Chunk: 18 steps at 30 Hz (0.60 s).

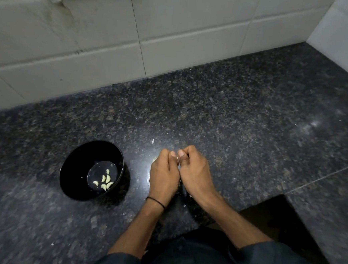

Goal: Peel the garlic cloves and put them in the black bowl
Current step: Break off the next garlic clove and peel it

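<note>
A black bowl (68, 171) stands on the dark granite counter, left of my hands, with several peeled garlic cloves (104, 180) on its bottom. My left hand (161, 172) and my right hand (192, 168) meet side by side just right of the bowl, fingers curled, thumbs together. Between the thumbs they pinch a garlic clove (177, 159), of which only a thin pale sliver shows. Another pale garlic piece (154, 159) peeks out on the counter just beyond my left hand.
Small bits of garlic skin (153, 141) lie on the granite counter (241, 126) around my hands. White tiled walls rise at the back and on the right. The counter's front edge has a cut-out (269, 214) at the lower right, near my body.
</note>
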Available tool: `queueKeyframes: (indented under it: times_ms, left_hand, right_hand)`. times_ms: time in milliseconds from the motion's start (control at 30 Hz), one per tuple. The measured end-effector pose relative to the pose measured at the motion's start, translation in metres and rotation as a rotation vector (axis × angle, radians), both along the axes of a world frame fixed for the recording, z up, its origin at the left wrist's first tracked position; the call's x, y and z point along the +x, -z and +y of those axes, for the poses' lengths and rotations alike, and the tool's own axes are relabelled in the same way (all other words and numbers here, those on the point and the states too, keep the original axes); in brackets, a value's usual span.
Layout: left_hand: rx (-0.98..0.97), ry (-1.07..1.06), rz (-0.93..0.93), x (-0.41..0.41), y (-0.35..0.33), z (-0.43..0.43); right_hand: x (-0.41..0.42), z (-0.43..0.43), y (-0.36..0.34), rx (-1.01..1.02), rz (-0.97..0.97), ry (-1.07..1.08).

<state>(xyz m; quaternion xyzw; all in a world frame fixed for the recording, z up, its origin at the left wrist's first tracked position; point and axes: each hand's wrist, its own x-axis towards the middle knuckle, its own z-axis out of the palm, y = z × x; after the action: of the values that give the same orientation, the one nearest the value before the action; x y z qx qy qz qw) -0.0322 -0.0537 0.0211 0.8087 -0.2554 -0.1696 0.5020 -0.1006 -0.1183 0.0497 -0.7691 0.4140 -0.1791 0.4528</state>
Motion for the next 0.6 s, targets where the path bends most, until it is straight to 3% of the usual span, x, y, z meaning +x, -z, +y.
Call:
queueKeyframes:
  times_ms: [100, 267, 367, 467, 600]
  left_hand:
    - [0.012, 0.026, -0.069, 0.000, 0.002, 0.002]
    - [-0.207, -0.103, 0.582, -0.008, -0.011, -0.005]
    - [-0.247, -0.095, 0.755, -0.007, -0.016, -0.006]
    - [-0.243, -0.073, 0.744, -0.008, -0.014, -0.005]
    - [-0.196, -0.086, 0.559, -0.009, -0.007, -0.006]
  right_hand:
    - [-0.001, 0.000, 0.001, 0.056, -0.003, 0.017]
    - [-0.005, 0.002, 0.001, 0.082, -0.146, 0.014]
    - [-0.006, 0.002, 0.003, -0.037, -0.149, -0.004]
    - [-0.006, 0.001, 0.006, -0.083, -0.140, -0.005]
    - [-0.007, 0.000, 0.010, -0.055, -0.159, 0.002]
